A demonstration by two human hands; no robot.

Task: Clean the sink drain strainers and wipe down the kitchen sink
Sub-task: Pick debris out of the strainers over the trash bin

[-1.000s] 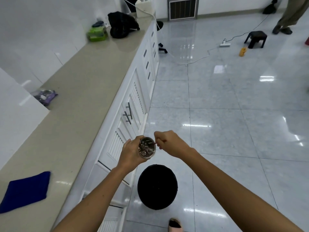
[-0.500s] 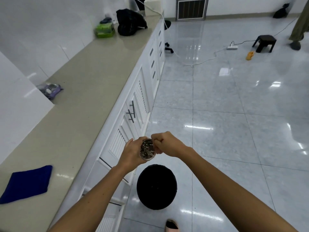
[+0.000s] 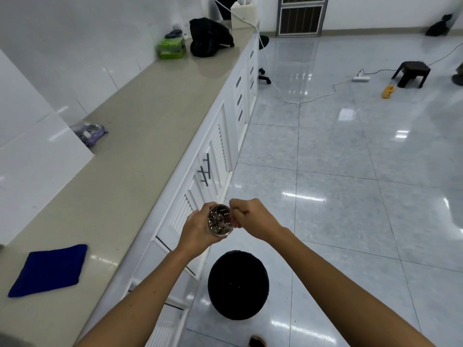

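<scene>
The step in hand looks to be picking trapped scraps out of the round, perforated stainless-steel sink drain strainer (image 3: 220, 222) so that they fall into the round black waste bin (image 3: 238, 284) on the tiled floor. To do it well, the strainer should sit squarely over the bin's mouth rather than ahead of it, tipped with its open side towards the working hand, and be turned bit by bit so each row of holes gets cleared. The left hand (image 3: 198, 229) wraps its fingers round the strainer's outer wall and holds it at about waist height, in front of the white cabinet doors (image 3: 200, 181). The right hand (image 3: 250, 216) is curled into a tight fist touching the strainer's rim; whether it pinches a small pick or a scrap cannot be told. The strainer is a shallow shiny cup dotted with small holes, with dark bits clinging inside near the bottom.
</scene>
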